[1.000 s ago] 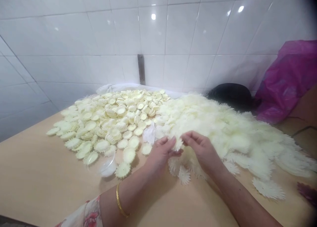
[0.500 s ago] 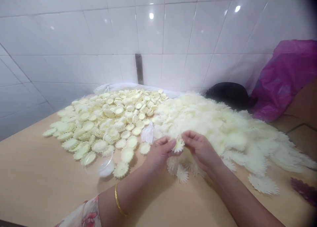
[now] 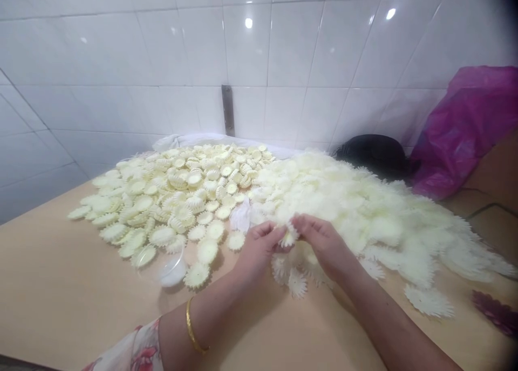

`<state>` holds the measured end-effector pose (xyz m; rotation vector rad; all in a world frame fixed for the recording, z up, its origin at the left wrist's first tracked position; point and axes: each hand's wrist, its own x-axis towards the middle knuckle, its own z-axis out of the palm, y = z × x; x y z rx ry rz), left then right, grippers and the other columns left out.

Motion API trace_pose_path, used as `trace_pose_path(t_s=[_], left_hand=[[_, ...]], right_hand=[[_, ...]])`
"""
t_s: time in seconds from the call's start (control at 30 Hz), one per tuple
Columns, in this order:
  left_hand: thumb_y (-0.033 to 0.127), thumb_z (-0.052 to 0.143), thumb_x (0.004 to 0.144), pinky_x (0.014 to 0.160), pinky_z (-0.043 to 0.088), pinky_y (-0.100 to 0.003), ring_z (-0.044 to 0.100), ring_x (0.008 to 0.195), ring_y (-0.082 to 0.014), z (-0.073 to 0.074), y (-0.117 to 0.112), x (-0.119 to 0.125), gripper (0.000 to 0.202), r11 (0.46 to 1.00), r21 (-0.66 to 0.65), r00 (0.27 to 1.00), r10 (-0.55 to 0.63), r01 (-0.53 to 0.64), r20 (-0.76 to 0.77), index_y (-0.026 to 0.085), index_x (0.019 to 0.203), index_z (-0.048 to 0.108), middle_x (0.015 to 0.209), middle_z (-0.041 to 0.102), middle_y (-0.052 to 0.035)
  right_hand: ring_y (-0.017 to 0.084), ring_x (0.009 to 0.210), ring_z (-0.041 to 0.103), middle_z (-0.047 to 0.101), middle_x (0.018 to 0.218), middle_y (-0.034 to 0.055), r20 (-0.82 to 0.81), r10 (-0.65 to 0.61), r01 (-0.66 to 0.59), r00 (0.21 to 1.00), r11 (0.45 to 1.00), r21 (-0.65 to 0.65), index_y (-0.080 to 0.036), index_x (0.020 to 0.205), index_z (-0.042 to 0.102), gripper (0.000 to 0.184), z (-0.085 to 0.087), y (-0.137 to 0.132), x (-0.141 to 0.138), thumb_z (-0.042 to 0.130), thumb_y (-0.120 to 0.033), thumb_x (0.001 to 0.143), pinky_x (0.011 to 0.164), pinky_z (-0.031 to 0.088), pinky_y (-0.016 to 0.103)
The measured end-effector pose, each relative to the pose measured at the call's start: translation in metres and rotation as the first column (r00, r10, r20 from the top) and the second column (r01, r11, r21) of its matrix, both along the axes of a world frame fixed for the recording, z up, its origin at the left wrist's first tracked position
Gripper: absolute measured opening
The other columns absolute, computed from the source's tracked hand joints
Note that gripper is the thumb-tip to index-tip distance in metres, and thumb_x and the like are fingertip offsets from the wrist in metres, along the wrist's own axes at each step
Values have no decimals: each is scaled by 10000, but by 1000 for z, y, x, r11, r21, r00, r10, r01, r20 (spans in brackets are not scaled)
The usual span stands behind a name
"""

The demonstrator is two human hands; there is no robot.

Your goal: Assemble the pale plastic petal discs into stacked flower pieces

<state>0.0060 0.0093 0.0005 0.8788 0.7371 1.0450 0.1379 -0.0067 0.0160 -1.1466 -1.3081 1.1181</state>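
Pinching a small cream frilled fabric flower disc [image 3: 290,235] between fingertips of left hand [image 3: 259,248] and right hand [image 3: 324,244]. Right of the grip, a fluffy heap of flat cream petal cut-outs [image 3: 364,203]; left, cupped cream discs [image 3: 178,198].

Glossy white wall tiles [image 3: 283,52] show bright light spots behind a tan, seemingly wooden table [image 3: 60,290].

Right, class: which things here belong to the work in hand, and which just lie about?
In use: left hand, right hand, the petal piece they pinch, petal heap, flower pile.
Lying about: pink bag, black object, purple scrap.
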Motion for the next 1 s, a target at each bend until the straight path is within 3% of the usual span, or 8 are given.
trace_pose_path(t_s=[0.1, 0.17, 0.4, 0.7, 0.77, 0.83, 0.9, 1.0], left_hand=[[287, 667, 676, 596, 429, -228, 515, 562, -82, -2, 0, 0, 239, 999, 34, 999, 28, -28, -15, 136, 563, 520, 562, 502, 18], [293, 666, 673, 596, 424, -227, 507, 561, -80, -3, 1, 0, 243, 999, 47, 999, 24, -23, -30, 137, 564, 515, 570, 492, 21], [368, 611, 713, 634, 396, -237, 455, 583, -85, 1, -4, -4, 260, 984, 177, 988, 34, -7, -149, 156, 602, 510, 596, 465, 31], [355, 544, 762, 546, 262, -233, 288, 529, -80, 23, -36, -22, 325, 934, 355, 906, 177, -33, -384, 163, 529, 425, 532, 329, 39], [363, 526, 775, 528, 237, -239, 253, 509, -77, 21, -44, -34, 336, 929, 370, 866, 209, -29, -455, 166, 531, 406, 522, 288, 45], [374, 519, 772, 505, 213, -240, 242, 488, -74, 14, -49, -46, 337, 940, 341, 825, 204, -14, -527, 168, 532, 403, 507, 278, 49], [370, 529, 754, 495, 214, -238, 281, 481, -76, 4, -49, -56, 301, 955, 296, 768, 179, 14, -615, 165, 552, 443, 507, 336, 44], [327, 543, 736, 518, 260, -237, 364, 521, -98, -9, -40, -63, 168, 933, 358, 651, 250, 36, -716, 169, 683, 527, 548, 419, 34]], right_hand=[[137, 652, 508, 541, 699, -10, 100, 47, -47, 994, 999, 6, -177, 786, 610, 286, 3, -2, 0, 679, -417, 647, 624, 405, 261], [125, 622, 490, 517, 675, -19, 134, 30, -35, 991, 999, 32, -173, 726, 600, 245, 3, -1, 0, 673, -396, 654, 597, 395, 251], [122, 605, 458, 493, 569, -22, 123, -292, 264, 949, 943, 202, -176, 541, 515, 284, 2, 1, 4, 579, -363, 745, 613, 371, 255], [121, 558, 482, 520, 542, -12, 112, -407, 374, 906, 897, 234, -180, 530, 502, 284, 10, -3, 3, 556, -340, 759, 562, 397, 258], [117, 520, 483, 523, 520, -12, 11, -587, 580, 810, 803, 139, -185, 548, 495, 269, 12, 2, 16, 514, -318, 780, 531, 403, 257], [110, 510, 476, 509, 507, -20, -11, -678, 672, 735, 726, 143, -189, 534, 467, 259, 13, 5, 27, 520, -272, 773, 533, 401, 252], [109, 509, 473, 517, 511, -19, 83, -602, 581, 794, 791, 192, -185, 538, 486, 229, 15, 5, 30, 548, -247, 750, 536, 389, 251], [119, 552, 508, 523, 536, -27, 123, -435, 397, 892, 884, 247, -188, 585, 501, 169, 17, 0, 23, 579, -250, 721, 556, 378, 249]])
